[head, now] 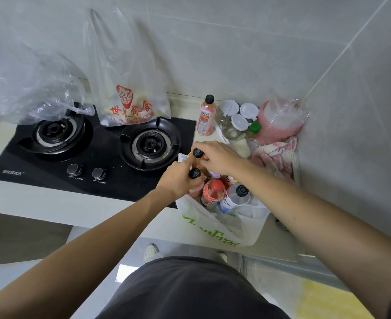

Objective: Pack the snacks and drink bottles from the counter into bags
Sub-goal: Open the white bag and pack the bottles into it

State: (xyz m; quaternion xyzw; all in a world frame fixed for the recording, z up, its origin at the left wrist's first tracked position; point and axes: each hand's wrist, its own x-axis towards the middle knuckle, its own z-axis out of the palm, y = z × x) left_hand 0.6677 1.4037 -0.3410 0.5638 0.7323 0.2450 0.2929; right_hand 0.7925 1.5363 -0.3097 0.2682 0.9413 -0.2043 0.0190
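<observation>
Presently: my left hand and right hand each clamp a black-capped bottle by the neck, over the bag. Likely heavy, rigid, slick; necks grip best.

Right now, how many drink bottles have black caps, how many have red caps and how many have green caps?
Black caps: 4 — pink bottle standing on the counter, one held by the left hand, one held by the right hand, and the white-and-blue bottle in the white bag.
Red caps: 1 — orange bottle in the bag.
Green caps: 1 — small bottle by the jars.
Total: 6
</observation>
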